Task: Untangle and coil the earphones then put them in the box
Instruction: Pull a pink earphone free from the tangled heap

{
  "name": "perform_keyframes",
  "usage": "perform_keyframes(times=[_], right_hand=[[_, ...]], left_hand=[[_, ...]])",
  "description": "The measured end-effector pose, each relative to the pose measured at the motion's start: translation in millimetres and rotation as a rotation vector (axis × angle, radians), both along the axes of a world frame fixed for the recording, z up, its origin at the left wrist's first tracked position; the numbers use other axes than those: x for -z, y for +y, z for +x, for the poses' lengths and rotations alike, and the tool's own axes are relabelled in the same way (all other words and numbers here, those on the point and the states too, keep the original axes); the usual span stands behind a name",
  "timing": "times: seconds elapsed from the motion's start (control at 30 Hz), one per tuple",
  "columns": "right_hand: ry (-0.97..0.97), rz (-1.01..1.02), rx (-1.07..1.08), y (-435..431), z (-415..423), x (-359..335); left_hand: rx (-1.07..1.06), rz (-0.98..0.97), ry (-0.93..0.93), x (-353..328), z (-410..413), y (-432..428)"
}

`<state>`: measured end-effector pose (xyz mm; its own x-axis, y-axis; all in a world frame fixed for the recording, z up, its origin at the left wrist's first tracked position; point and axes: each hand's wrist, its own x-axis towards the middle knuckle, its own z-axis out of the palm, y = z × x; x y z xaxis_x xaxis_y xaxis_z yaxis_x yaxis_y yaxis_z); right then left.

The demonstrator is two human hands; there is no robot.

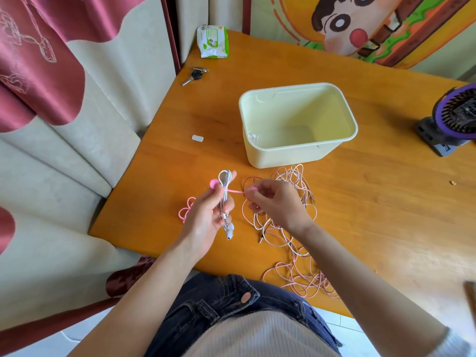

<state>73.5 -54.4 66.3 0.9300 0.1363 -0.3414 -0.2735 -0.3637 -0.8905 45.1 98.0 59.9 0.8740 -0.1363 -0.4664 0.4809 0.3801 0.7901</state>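
1. Short of the box's near side, the left hand (203, 217) gripped the coiled white earphones (224, 199) upright, fingers curled round their middle.
2. Between that coil and the box's front, the right hand (273, 202) pinched the free end of a pink tie (233, 191) looped round the coil.
3. The earphones looked light, limp and springy. They seemed best held at the tied waist, not by the buds.
4. Closer to the box, tangled pink cords (288, 228) lay just before its front wall.
5. Inside the box (298, 145), at its near left corner, another white cord (255, 139) rested.
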Motion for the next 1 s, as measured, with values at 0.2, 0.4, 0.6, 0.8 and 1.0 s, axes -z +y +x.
perform_keyframes(times=[0.2,0.4,0.6,0.8,1.0], right_hand=[[-0.067,-0.029,-0.083,-0.1,-0.8,-4.8],[-0.384,-0.221,-0.402,6.7,-2.5,-10.5],[-0.421,-0.207,-0.278,4.4,2.8,-3.2],[-0.239,-0.105,-0.12,6.8,0.8,0.2],[-0.202,-0.021,-0.108,2.0,-2.5,-0.2]], left_hand=[[0.04,0.46,-0.035,8.0,-1.8,1.9],[0.32,0.747,-0.096,4.8,4.9,-3.3],[0.45,0.618,-0.103,2.6,5.9,2.3],[0.325,0.559,-0.079,-3.5,-3.5,-3.2],[0.189,0.474,-0.085,-5.8,-7.8,-8.2]])
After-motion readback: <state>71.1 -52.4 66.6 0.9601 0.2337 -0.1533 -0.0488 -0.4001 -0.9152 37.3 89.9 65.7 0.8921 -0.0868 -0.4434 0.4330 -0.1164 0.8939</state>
